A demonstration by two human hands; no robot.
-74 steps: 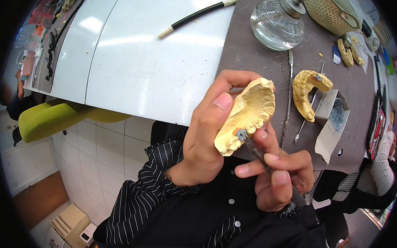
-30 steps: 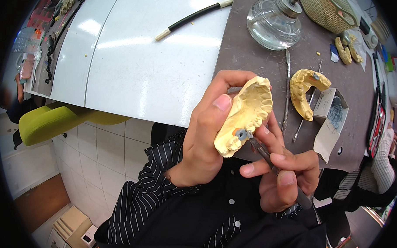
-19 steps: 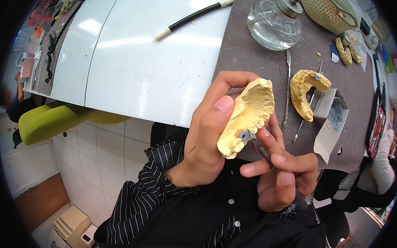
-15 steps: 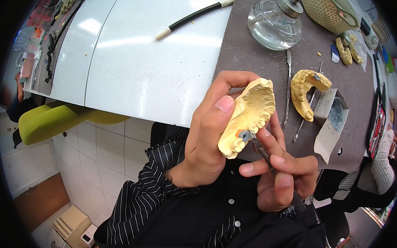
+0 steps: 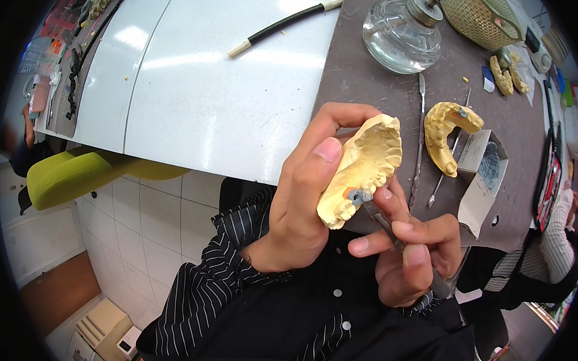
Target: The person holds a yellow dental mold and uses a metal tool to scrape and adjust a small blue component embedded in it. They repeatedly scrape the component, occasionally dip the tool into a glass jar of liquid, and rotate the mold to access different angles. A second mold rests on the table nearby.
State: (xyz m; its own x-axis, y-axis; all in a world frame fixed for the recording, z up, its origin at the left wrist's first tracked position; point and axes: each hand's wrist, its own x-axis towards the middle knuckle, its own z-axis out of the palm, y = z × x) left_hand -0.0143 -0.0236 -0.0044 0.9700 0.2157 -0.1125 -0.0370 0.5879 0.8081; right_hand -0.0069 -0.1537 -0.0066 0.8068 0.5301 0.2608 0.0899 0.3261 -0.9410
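Observation:
A yellow plaster dental model (image 5: 363, 161) is gripped in my left hand (image 5: 304, 187), thumb on its near side and fingers curled behind it. On its lower part sits a grey wax piece (image 5: 357, 196) beside a small orange patch. My right hand (image 5: 420, 258) is closed round a dark-handled wax carving tool (image 5: 389, 228). The tool's tip is just below the grey wax; whether it touches is unclear. One fingertip of my right hand rests near the model's edge. A second plaster model (image 5: 438, 138) with a grey spot lies on the brown mat, right of my hands.
On the brown mat (image 5: 368, 88) stand a glass spirit lamp (image 5: 402, 41), a small box with grey wax (image 5: 490, 165) and a woven basket (image 5: 482, 22). Metal instruments (image 5: 421, 128) lie between. A black tube (image 5: 285, 24) crosses the white table. Another person's sleeve (image 5: 557, 234) shows at right.
The carving tool's tip has drawn slightly down and away from the grey wax, so more of the wax shows. My left hand keeps nearly the same hold on the model.

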